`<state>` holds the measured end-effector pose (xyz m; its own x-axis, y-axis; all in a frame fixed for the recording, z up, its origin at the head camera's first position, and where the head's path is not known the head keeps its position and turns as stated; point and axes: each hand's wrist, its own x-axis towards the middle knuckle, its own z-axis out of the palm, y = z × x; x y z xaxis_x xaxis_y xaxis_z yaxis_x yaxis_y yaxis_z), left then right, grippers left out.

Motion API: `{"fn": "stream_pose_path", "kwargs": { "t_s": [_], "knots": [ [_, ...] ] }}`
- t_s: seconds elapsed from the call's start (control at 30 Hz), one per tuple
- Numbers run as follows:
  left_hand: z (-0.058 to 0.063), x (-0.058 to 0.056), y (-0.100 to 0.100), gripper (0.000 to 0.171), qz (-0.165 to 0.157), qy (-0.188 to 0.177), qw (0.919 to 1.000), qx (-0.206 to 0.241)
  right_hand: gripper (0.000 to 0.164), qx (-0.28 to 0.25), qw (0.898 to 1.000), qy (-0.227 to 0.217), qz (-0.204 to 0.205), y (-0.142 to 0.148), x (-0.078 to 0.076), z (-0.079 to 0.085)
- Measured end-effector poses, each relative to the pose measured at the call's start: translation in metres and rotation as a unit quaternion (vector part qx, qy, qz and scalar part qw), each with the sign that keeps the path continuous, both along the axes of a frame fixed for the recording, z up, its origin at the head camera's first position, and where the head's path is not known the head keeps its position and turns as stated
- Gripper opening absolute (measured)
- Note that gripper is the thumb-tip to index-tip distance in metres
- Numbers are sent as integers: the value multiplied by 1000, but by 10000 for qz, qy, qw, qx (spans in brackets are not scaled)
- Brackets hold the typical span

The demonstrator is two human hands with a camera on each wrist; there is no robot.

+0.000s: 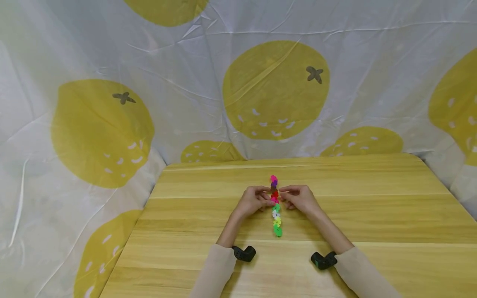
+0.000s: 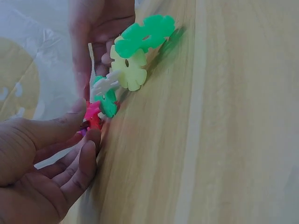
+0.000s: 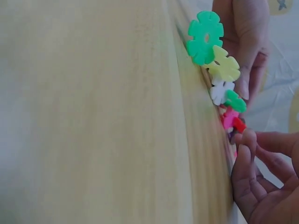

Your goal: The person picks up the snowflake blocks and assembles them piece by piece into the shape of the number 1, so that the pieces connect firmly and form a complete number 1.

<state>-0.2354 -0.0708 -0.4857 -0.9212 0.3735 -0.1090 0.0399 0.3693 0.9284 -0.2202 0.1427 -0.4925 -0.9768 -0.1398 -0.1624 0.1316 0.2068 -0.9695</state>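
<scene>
A chain of several interlocking plastic snowflake discs [image 1: 276, 215] runs away from me along the table. From its near end the colours go green [image 2: 145, 35], yellow [image 3: 225, 65], white, green, pink, red, brown, purple and pink. My left hand [image 1: 250, 202] is at the chain's left side, its thumb and fingers pinching it around the pink and red discs. On the opposite side my right hand [image 1: 303, 201] pinches the chain by the red and brown discs, with thumb and fingertip together. Fingers partly hide the middle discs in both wrist views.
The wooden table [image 1: 372, 215] extends on both sides of the chain. A pale cloth printed with yellow lemons [image 1: 275, 91] hangs behind it. Black wrist cameras [image 1: 244, 253] sit at both sleeve cuffs, close above the table.
</scene>
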Motion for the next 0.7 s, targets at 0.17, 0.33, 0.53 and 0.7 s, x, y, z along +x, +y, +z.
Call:
{"fn": "stream_pose_path", "kwargs": {
  "t_s": [0.17,0.33,0.53,0.7],
  "knots": [
    [8,8,-15,44,-147,29,9998,-120,35,11,9999,-57,118,19,12,7],
    [17,17,-39,38,-185,600,9959,-657,41,125,9999,24,86,41,24,17],
    [26,28,-58,42,7,1105,9871,-1159,46,479,9986,219,-13,55,36,27],
    [27,36,-58,51,94,1615,9708,-1771,52,1066,9934,420,-37,53,42,31]
  ]
}}
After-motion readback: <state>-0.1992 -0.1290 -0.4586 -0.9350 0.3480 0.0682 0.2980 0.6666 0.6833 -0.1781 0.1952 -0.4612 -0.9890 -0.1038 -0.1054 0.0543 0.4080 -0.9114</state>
